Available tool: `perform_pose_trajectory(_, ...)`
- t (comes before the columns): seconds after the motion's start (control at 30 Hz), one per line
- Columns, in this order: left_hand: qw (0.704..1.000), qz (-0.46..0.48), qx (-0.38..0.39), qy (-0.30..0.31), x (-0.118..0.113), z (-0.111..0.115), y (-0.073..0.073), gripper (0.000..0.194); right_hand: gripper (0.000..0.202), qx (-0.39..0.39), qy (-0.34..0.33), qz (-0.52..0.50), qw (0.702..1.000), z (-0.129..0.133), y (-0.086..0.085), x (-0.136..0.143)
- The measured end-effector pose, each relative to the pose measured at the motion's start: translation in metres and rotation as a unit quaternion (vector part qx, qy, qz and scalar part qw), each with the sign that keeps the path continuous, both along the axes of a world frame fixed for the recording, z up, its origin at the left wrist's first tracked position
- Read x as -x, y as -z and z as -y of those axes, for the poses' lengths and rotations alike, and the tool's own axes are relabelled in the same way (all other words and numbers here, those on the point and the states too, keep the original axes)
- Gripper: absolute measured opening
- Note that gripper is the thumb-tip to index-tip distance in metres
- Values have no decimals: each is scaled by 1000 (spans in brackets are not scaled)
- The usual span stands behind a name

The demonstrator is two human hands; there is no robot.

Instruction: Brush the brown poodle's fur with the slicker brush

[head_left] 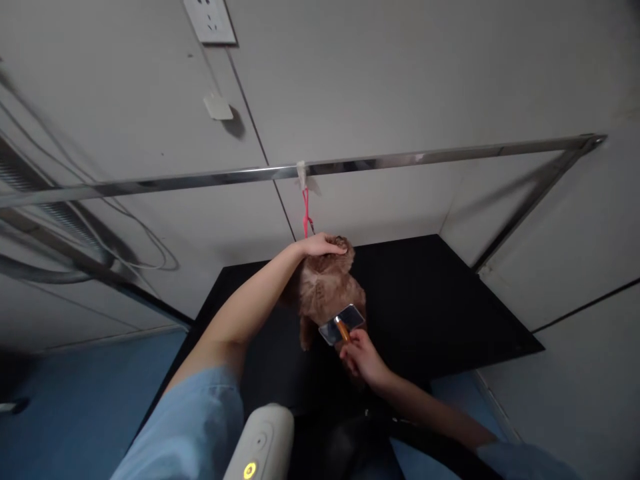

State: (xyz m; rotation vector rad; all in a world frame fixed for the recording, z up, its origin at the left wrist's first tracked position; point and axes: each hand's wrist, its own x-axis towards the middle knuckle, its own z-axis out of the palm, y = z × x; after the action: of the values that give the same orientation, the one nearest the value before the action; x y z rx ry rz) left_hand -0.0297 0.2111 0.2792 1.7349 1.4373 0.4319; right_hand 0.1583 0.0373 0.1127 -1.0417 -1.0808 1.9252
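Note:
A small brown curly-haired dog (pixel 327 287) stands on the black table (pixel 430 300), facing away toward the wall. My left hand (pixel 323 245) grips it at the head, the fingers partly hidden by the fur. In my right hand (pixel 364 355) is the orange handle of a slicker brush (pixel 351 316), whose flat rectangular head lies against the dog's rear. A pink lead (pixel 306 212) hangs from the metal bar (pixel 225 177) down to behind my left hand.
A white device with a yellow-ringed button (pixel 260 443) juts up in front of me at the bottom. Cables and a ribbed hose (pixel 65 217) run along the wall at left. A bar support (pixel 530 207) rises at the table's right. A socket (pixel 210 20) sits on the wall.

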Motion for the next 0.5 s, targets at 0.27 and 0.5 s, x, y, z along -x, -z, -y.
perform_pose_trajectory(0.27,975,86,205,18,-10,-13,3,41,61,-55,-351,-94,930,-2,-38,-31)
perform_pose_trajectory(0.5,967,74,218,104,-6,-4,3,46,4,-402,-169,69,897,-92,-108,6)
